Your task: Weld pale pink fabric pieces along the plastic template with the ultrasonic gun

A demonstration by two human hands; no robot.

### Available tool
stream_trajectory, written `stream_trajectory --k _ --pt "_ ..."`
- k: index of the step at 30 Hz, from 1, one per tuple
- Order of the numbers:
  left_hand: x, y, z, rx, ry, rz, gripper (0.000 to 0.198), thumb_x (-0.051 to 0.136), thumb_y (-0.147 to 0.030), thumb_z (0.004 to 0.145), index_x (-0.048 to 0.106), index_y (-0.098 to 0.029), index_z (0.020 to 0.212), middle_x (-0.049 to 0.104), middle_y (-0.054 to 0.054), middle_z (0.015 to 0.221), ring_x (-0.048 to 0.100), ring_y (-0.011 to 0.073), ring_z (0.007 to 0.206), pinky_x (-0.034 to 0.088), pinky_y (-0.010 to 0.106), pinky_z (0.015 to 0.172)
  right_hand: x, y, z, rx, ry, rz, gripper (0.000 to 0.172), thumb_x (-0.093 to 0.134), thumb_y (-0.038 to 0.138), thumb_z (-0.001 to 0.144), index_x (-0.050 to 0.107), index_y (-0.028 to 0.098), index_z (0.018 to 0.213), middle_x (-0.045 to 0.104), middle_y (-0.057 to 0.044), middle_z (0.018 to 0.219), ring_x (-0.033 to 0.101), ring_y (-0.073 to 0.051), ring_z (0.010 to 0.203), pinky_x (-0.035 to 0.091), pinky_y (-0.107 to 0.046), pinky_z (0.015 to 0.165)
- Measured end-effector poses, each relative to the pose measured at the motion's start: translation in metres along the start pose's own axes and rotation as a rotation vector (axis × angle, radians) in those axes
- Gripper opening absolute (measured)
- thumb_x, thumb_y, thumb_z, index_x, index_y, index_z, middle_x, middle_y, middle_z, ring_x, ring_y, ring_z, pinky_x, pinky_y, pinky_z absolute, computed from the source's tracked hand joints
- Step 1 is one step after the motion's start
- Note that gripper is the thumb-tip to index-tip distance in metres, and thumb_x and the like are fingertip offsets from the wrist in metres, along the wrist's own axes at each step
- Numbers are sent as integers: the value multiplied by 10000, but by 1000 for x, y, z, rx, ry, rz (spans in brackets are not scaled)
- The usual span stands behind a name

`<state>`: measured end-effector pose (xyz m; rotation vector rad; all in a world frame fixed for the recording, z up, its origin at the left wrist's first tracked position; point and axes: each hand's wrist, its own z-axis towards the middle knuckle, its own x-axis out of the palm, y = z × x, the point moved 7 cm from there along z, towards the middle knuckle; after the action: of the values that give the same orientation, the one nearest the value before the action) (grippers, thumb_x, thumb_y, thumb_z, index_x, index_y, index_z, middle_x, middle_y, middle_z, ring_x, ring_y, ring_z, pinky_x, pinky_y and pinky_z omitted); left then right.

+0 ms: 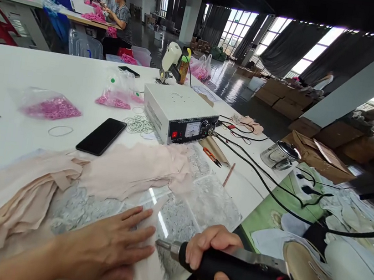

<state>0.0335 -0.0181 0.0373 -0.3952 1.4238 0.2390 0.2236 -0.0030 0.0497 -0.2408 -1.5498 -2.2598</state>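
Observation:
My left hand [107,244] lies flat on a piece of pale pink fabric [151,277], fingers stretched out toward its right edge. In my right hand [215,249] is a black handheld ultrasonic welding tool [245,276], gripped round its barrel. Its metal tip [163,244] points left and meets the fabric's edge close to my left fingertips; whether it presses down I cannot tell. Under the fabric is a glossy marble-patterned sheet [213,203]. More pale pink fabric [138,166] lies beyond my left hand, and a layered stack [26,210] of it sits at the left.
A white control box [180,107] with a meter and cables [249,162] stands mid-table. Near it lie a black phone [102,136], orange thread snips [211,156], bags of pink pieces [50,106] and a metal cup [279,155]. A person [121,21] sits at a sewing machine behind.

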Motion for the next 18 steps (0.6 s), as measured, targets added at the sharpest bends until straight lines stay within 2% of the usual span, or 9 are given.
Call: stream_trajectory --k 4,13,18 --pt "1 0 1 -10 6 2 509 738 -457 942 621 -238 1386 663 56 1406 535 404 1383 443 476 1149 8 8 8 -87 34 -18 193 567 423 977 597 299 1122 580 -6 935 601 -123 628 551 -299 590" --pt "4 2 -1 -21 40 -3 496 699 -459 972 605 -257 1415 626 37 1462 518 404 1400 459 475 1147 8 5 9 -63 6 -12 186 598 431 971 608 308 1110 578 -7 919 586 -135 636 527 -307 603" --pt "-1 3 -1 -42 -53 -60 499 760 -427 929 635 -265 1384 652 34 1429 507 365 1420 405 438 1195 9 1 10 -55 7 -9 176 585 436 980 590 309 1102 571 -2 914 581 -136 645 520 -310 612"
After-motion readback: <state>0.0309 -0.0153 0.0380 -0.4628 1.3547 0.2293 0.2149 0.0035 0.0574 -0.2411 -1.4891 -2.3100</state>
